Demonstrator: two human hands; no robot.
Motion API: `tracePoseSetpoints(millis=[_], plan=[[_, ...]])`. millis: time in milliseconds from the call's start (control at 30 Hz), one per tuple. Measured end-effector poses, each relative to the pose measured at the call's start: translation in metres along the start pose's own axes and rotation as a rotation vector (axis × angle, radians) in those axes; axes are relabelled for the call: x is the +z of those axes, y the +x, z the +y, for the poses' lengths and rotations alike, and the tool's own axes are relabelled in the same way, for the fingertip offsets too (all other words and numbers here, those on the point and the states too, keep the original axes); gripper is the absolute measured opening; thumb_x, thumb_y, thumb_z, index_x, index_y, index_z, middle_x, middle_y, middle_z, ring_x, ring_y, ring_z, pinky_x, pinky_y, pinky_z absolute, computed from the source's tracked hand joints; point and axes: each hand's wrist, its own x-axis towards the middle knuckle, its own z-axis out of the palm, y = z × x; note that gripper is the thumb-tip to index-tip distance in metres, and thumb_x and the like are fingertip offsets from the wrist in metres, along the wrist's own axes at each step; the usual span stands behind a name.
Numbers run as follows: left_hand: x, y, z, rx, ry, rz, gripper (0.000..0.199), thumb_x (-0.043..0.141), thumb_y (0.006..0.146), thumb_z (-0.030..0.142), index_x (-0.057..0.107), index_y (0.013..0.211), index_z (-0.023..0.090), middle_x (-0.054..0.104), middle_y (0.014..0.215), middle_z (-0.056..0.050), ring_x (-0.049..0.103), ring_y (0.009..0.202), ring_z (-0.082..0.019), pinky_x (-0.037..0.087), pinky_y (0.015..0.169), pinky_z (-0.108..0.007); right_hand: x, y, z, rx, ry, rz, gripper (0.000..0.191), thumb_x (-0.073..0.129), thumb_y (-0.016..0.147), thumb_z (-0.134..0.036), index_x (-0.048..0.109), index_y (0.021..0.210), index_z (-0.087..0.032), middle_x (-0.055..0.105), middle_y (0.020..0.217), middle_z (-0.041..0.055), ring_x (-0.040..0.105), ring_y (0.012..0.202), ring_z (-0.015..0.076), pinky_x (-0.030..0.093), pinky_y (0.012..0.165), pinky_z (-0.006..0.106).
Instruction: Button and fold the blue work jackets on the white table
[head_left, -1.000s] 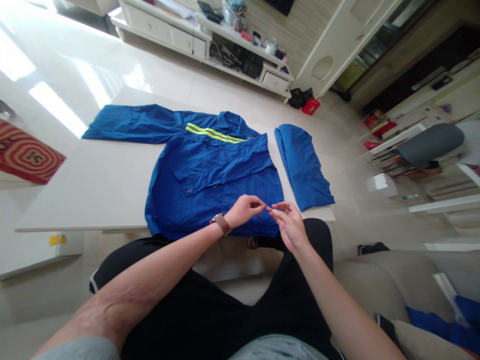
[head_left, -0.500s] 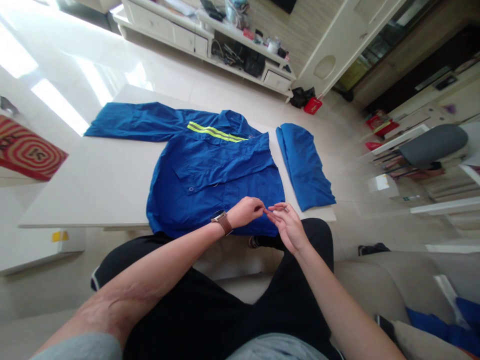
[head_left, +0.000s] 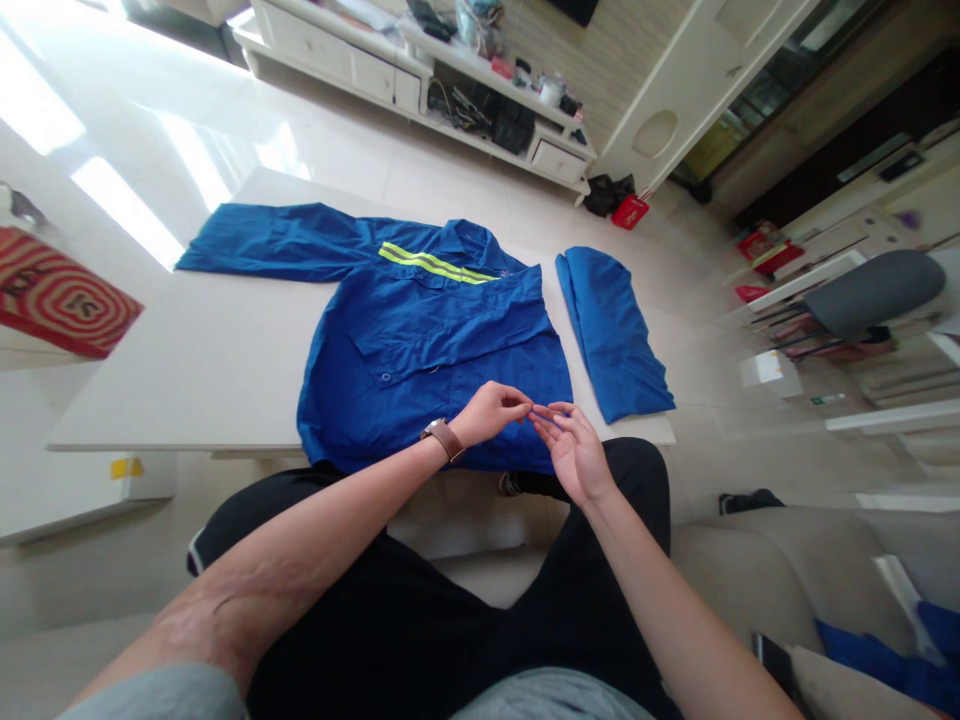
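Note:
A blue jacket [head_left: 420,340] with a yellow reflective stripe lies on the white table [head_left: 187,370], one sleeve stretched to the left. Beside it on the right is a folded blue cloth [head_left: 611,330]. My left hand [head_left: 491,412], below a wrist with a brown-strapped watch, pinches one end of a thin dark strand, maybe a thread. That strand [head_left: 546,415] runs across to my right hand [head_left: 577,455], whose thumb and fingers touch it, palm turned up. Both hands are over the jacket's lower right edge, fingertips nearly meeting.
A red patterned bag [head_left: 67,295] stands at the far left. Beyond the table is a white cabinet [head_left: 337,60] with clutter. A red box [head_left: 628,211] sits on the floor near a black bag. A beige sofa [head_left: 735,570] is at the lower right.
My left hand has risen slightly, and my right hand's palm has turned more upward. The thin strand between them now shows more clearly. The jacket lies as before.

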Motion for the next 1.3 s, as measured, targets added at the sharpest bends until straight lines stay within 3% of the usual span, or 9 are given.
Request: tracePoseSetpoints(millis=[200, 433, 567, 867, 967, 1167, 1300], plan=[[-0.002, -0.001, 0.001, 0.031, 0.063, -0.052, 0.029, 0.058, 0.091, 0.026, 0.082, 0.099, 0.012, 0.079, 0.082, -0.006, 0.069, 0.072, -0.015, 0.049, 0.067, -0.022, 0.007, -0.004, 0.001, -0.061, -0.075, -0.011, 0.033, 0.079, 0.071, -0.035, 0.06, 0.096, -0.025, 0.076, 0.105, 0.0035, 0.073, 0.109, 0.0239, 0.053, 0.106, 0.043], [-0.001, -0.004, 0.005, 0.005, 0.227, 0.147, 0.025, 0.059, 0.088, 0.017, 0.083, 0.091, 0.013, 0.076, 0.074, -0.005, 0.065, 0.066, -0.013, 0.044, 0.062, -0.022, 0.011, -0.009, 0.005, -0.092, -0.144, -0.1, 0.04, 0.081, 0.071, -0.037, 0.059, 0.103, -0.026, 0.073, 0.124, 0.0057, 0.069, 0.118, 0.0267, 0.053, 0.104, 0.043], [-0.002, -0.005, 0.006, 0.087, 0.314, 0.198, 0.017, 0.065, 0.086, 0.017, 0.082, 0.087, 0.015, 0.078, 0.079, -0.006, 0.066, 0.071, -0.014, 0.046, 0.068, -0.023, 0.011, -0.006, 0.007, -0.082, -0.108, -0.052, 0.038, 0.081, 0.071, -0.036, 0.06, 0.101, -0.026, 0.073, 0.119, 0.0042, 0.07, 0.116, 0.026, 0.054, 0.104, 0.043], [-0.006, -0.004, 0.005, 0.283, 0.48, -0.063, 0.02, 0.061, 0.091, 0.016, 0.08, 0.088, 0.016, 0.07, 0.078, -0.003, 0.058, 0.069, -0.011, 0.04, 0.068, -0.022, 0.002, 0.002, 0.009, -0.007, -0.083, 0.007, 0.037, 0.084, 0.066, -0.032, 0.063, 0.096, -0.025, 0.074, 0.096, 0.0005, 0.072, 0.103, 0.0195, 0.054, 0.105, 0.039], [-0.003, -0.005, 0.004, 0.249, 0.48, -0.038, 0.018, 0.061, 0.089, 0.014, 0.077, 0.08, 0.015, 0.07, 0.075, -0.003, 0.057, 0.068, -0.011, 0.04, 0.068, -0.023, 0.002, -0.001, 0.009, 0.01, -0.09, 0.002, 0.034, 0.084, 0.068, -0.033, 0.064, 0.095, -0.025, 0.075, 0.097, 0.0018, 0.071, 0.106, 0.0208, 0.055, 0.105, 0.04], [0.0, -0.002, 0.002, 0.063, 0.299, 0.186, 0.017, 0.061, 0.087, 0.012, 0.078, 0.086, 0.013, 0.075, 0.076, -0.004, 0.062, 0.067, -0.011, 0.043, 0.065, -0.021, 0.009, -0.007, 0.008, -0.032, -0.054, -0.119, 0.036, 0.083, 0.072, -0.033, 0.065, 0.102, -0.026, 0.072, 0.124, 0.0042, 0.066, 0.124, 0.0252, 0.055, 0.101, 0.039], [-0.003, 0.001, 0.0, 0.014, 0.123, 0.19, 0.016, 0.067, 0.087, 0.023, 0.079, 0.086, 0.013, 0.077, 0.076, -0.005, 0.067, 0.069, -0.014, 0.047, 0.064, -0.022, 0.01, -0.004, 0.006, -0.04, 0.036, -0.097, 0.031, 0.079, 0.074, -0.031, 0.065, 0.101, -0.025, 0.073, 0.121, 0.0038, 0.067, 0.122, 0.0251, 0.056, 0.098, 0.037]])
